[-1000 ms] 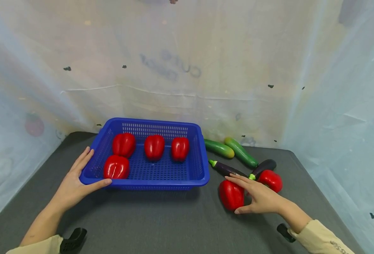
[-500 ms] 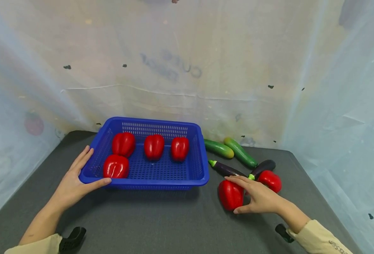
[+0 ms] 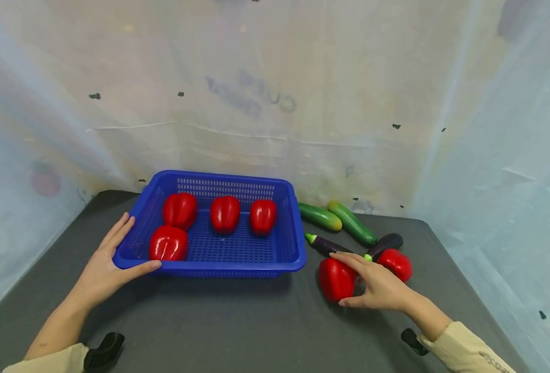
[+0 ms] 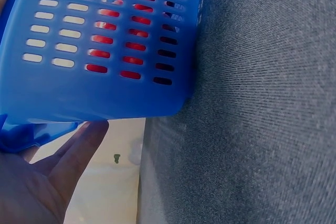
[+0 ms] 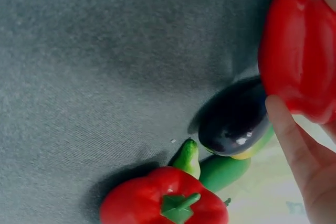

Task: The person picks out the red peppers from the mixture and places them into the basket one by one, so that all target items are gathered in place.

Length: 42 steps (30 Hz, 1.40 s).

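My right hand (image 3: 382, 285) holds a red bell pepper (image 3: 334, 280) between thumb and fingers, right of the blue plastic basket (image 3: 228, 266). The right wrist view has this pepper close up at the right edge, its underside a little above the grey surface. Spread around the basket's front left corner is my left hand (image 3: 98, 272), thumb along the front rim and straight fingers along the left side. Inside the basket lie several red bell peppers (image 3: 225, 215). In the left wrist view, fingers (image 4: 79, 150) touch the outside of the basket wall (image 4: 94, 95).
Beyond the right hand lie another red bell pepper (image 3: 396, 264), a dark eggplant (image 3: 389, 244) and a second eggplant (image 3: 326, 245). Two green cucumbers (image 3: 320, 216) rest at the back, right of the basket. A plastic sheet (image 3: 256, 140) hangs behind the grey table (image 3: 237, 326).
The right hand and its red bell pepper have risen slightly from the table. The left hand stays at the basket corner. The head view has shifted a little.
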{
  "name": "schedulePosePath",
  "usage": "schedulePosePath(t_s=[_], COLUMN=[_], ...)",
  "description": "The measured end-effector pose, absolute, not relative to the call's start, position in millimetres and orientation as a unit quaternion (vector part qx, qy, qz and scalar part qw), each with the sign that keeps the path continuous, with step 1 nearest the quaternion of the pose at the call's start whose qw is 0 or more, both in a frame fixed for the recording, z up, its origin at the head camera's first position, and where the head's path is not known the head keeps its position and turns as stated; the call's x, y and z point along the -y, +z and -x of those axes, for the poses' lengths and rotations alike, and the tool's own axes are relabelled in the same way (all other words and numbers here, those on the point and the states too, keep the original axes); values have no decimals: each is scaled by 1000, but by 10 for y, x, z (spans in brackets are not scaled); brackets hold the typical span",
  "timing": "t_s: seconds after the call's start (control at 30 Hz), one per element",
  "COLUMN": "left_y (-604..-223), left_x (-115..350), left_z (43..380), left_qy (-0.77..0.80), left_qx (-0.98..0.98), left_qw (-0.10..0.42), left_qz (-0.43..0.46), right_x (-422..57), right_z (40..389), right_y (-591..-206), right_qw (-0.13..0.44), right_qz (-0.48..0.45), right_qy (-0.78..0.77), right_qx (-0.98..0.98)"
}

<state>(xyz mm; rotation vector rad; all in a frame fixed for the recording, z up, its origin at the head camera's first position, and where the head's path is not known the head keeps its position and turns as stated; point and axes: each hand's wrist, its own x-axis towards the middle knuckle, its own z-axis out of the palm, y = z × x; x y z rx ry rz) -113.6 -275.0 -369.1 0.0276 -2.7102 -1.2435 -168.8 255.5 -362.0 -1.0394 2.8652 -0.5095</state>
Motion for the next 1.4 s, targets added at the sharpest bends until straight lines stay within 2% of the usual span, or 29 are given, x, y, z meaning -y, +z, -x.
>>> schedulePosePath(t_s=[0.23, 0.8, 1.13, 1.4], left_y=[-3685, -3698, -3706, -3702], left_x=[2759, 2750, 2714, 2720], left_z=[1136, 1141, 1139, 1108], left_qy=[-415, -422, -427, -435], left_qx=[906, 903, 901, 897], left_qw=[86, 82, 79, 82], left_qz=[-9, -8, -5, -6], right_x=[-2512, -2450, -2295, -2069], right_z=[1720, 1903, 1977, 2081], right_y=[-3473, -3086, -2865, -2797], right_qw=[-26, -71, -73, -47], right_qz=[325, 340, 346, 355], right_qy=[-175, -179, -155, -169], right_qx=[-929, -920, -922, -918])
